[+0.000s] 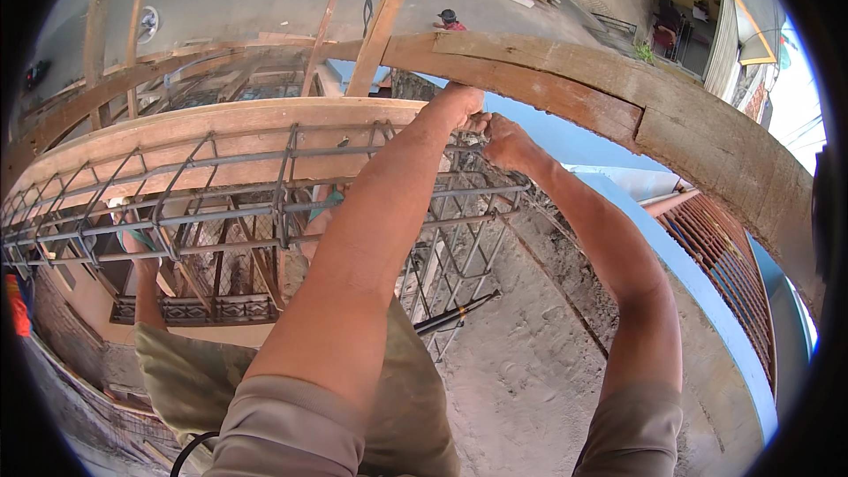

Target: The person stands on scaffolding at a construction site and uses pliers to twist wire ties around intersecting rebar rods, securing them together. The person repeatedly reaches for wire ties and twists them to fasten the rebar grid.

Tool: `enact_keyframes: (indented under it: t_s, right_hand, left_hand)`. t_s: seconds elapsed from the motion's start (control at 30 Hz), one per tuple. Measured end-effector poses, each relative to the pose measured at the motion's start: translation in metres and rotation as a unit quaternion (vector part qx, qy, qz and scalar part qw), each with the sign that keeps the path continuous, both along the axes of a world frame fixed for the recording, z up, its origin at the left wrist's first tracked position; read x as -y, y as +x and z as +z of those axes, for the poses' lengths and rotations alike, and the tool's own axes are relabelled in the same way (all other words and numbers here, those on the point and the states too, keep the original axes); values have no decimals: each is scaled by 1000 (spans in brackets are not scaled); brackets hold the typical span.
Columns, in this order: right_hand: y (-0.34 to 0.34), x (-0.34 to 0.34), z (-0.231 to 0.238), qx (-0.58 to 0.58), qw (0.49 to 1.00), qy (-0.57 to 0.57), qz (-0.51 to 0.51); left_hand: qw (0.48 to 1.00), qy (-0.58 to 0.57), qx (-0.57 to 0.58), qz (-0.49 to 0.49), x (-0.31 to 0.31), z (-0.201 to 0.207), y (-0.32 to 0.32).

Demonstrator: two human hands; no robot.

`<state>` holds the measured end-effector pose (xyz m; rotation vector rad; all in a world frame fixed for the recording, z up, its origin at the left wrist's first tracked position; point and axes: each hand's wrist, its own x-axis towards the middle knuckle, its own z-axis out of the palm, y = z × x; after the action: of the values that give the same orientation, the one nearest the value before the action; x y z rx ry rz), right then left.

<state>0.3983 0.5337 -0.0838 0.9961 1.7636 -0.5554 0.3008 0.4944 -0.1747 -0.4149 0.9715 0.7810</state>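
Note:
My left hand [460,106] and my right hand [511,141] are close together at the right end of a rebar cage [281,210], just under a thick wooden beam [565,79]. Both hands have their fingers curled closed, almost touching. Whatever they grip is too small and too covered by the fingers to make out. The cage is made of long dark bars with square stirrups along them. It runs leftward beneath my left forearm, beside a wooden board [265,115].
Lower rebar [459,256] stands between my legs and a rough grey surface [530,318]. A light blue wall edge [707,327] runs along the right, beside a rusty-brown slatted panel [715,256]. Upright wooden posts [382,31] rise ahead. Far below, a person [450,21] is on the street.

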Motion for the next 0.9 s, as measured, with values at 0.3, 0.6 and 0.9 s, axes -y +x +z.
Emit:
enact_keyframes:
  t_s: [0.3,0.6,0.9]
  right_hand:
    - [-8,16,31,-46,990,-88,96]
    - [-10,17,0,-133,809,-175,545]
    - [-17,14,4,-153,898,-224,347]
  left_hand:
    - [962,207,-143,-110,14,26,-28]
    - [752,439,-413,-268,0,-8,5]
    - [815,401,-338,-245,-5,28,-2]
